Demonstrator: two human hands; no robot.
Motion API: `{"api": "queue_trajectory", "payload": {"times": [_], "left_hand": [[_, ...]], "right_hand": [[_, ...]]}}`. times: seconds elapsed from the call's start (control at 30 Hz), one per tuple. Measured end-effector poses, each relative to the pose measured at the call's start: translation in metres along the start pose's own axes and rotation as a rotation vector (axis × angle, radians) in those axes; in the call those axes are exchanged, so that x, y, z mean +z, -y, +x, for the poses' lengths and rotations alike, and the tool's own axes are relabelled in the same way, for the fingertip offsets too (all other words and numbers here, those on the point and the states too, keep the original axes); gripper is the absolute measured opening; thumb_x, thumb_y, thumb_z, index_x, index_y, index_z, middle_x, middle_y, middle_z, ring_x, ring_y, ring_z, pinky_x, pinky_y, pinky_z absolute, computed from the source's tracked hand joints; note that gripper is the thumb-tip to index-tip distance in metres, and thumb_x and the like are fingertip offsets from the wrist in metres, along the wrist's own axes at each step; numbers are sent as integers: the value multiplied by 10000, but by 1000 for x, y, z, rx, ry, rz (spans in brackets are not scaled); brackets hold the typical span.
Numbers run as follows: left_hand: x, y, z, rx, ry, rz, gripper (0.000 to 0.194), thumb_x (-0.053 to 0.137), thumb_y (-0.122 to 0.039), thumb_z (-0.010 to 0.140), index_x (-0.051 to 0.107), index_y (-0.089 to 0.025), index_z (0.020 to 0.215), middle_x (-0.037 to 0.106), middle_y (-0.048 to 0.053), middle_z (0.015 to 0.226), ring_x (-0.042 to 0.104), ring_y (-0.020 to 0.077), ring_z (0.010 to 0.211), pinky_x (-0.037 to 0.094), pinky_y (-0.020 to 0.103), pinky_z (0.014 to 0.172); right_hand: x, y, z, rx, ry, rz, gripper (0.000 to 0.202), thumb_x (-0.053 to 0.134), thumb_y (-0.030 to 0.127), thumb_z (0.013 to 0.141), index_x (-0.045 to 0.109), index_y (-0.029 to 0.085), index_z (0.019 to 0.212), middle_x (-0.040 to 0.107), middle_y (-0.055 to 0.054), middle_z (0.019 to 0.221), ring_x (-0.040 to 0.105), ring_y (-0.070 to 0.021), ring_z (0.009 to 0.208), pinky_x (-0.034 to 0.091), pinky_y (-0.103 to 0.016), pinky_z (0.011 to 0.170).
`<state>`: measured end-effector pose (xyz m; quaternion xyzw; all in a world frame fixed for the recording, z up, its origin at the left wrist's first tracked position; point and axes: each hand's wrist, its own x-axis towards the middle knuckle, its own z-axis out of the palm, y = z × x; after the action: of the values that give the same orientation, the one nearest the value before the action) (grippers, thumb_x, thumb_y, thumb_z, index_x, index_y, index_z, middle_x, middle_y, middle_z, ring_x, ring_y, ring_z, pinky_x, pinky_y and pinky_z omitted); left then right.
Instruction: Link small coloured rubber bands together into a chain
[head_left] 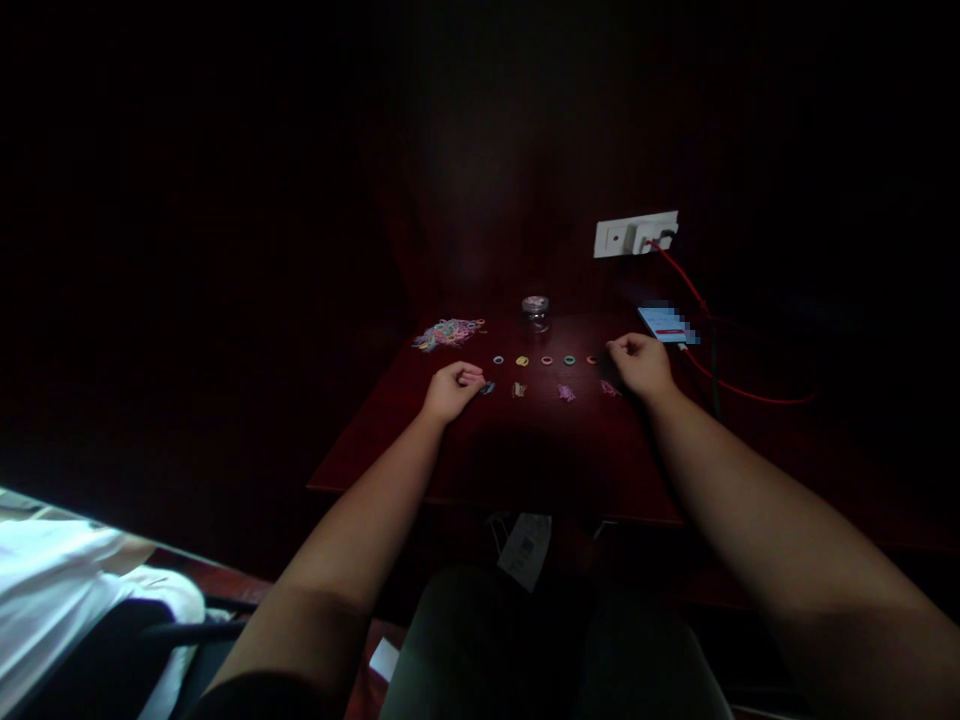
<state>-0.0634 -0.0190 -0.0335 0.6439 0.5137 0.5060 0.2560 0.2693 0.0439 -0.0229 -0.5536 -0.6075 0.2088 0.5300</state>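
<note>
On the dark red tabletop, small hair ties lie in a row: blue, yellow, pink, green and orange. My left hand rests loosely curled, thumb and fingers a little apart, beside a small blue bunch of bands. Closer to me lie a brownish bunch, a purple bunch and a pink bunch. My right hand is closed in a pinch by the orange tie; whatever its fingertips hold is too small to make out.
A mixed heap of coloured bands lies at the back left. Behind the row stands a clear lidded jar. A phone with a red cable lies right, below a wall socket. Another person's white clothing shows at lower left.
</note>
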Motion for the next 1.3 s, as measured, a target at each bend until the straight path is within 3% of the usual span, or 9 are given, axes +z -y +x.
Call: {"api": "queue_trajectory", "payload": {"times": [0.3,0.63,1.13,1.23,1.3], "left_hand": [[0,0,2,-14,-7,-38,248,710,-266,693,653,-96,864,641,41,715,557,87,600,507,246,649],[-5,3,-5,-4,12,29,254,616,-350,801,647,-147,950,684,62,868,625,152,774,502,280,739],[-3,2,0,16,-6,-52,273,660,-344,754,654,-125,918,664,43,768,594,124,686,473,257,687],[1,0,0,37,-5,-77,276,654,-354,758,651,-127,914,674,51,784,606,130,696,479,266,694],[4,-2,0,53,-7,-94,274,655,-360,757,650,-127,901,680,59,791,614,136,698,485,273,691]], "right_hand": [[1,-3,4,59,8,68,241,579,381,699,602,146,650,577,-25,580,475,-122,510,362,-253,505],[3,-9,-3,24,46,85,288,574,423,718,642,146,679,631,-38,618,529,-141,538,391,-258,523],[-3,-13,-8,76,-111,94,251,612,393,721,604,151,654,565,-20,578,486,-131,507,387,-269,512],[-3,6,-19,-9,-174,38,185,582,331,755,602,163,681,567,-17,620,487,-132,553,394,-271,571],[6,29,-29,-261,-138,-113,128,563,270,774,629,170,731,604,-35,694,521,-147,617,410,-283,635]]}}
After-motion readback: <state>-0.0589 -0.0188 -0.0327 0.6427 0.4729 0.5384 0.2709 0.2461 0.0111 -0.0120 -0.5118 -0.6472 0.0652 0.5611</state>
